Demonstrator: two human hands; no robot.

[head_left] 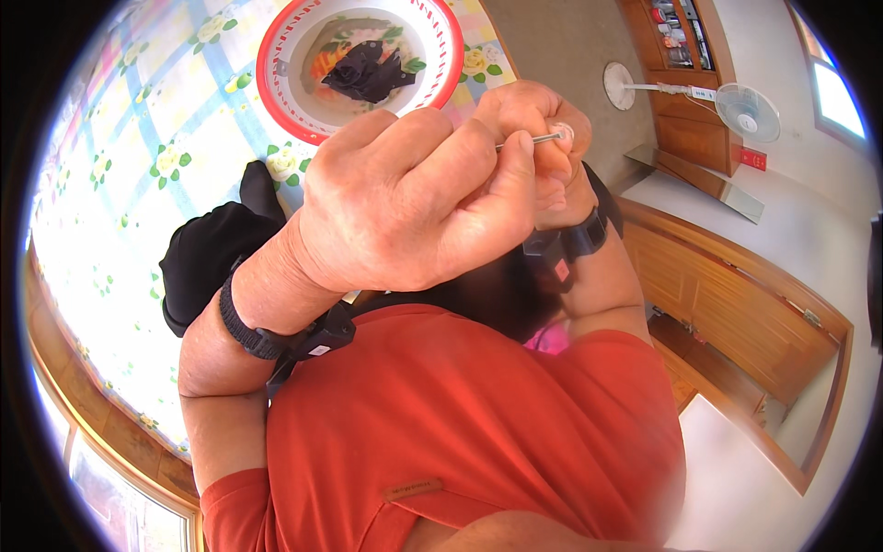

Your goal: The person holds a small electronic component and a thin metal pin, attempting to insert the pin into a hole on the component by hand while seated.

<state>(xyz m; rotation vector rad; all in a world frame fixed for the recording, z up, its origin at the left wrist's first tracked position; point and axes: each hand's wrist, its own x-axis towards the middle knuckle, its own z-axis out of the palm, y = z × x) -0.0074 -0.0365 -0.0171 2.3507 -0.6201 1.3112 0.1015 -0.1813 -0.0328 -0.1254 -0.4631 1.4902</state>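
My left hand [405, 198] is raised in front of my chest, with thumb and forefinger pinched on a thin metal rod [538, 141]. The rod points right, toward my right hand [543, 115]. At its tip is a small, pale, shiny spot [564, 136] against the right-hand fingers; I cannot make out what it is. My right hand is curled and partly hidden behind the left, so whether it holds anything is unclear. Beyond both hands stands a white basin with a red rim [276, 101]. Dark cloth [368, 74] lies in the water inside it.
A flowered tablecloth [120, 193] covers the table at left, and a black cloth item [216, 253] lies near my left forearm. At right are a standing fan [747, 112], a wooden cabinet [685, 115] and a wooden door [727, 304]. Each wrist wears a black strapped device.
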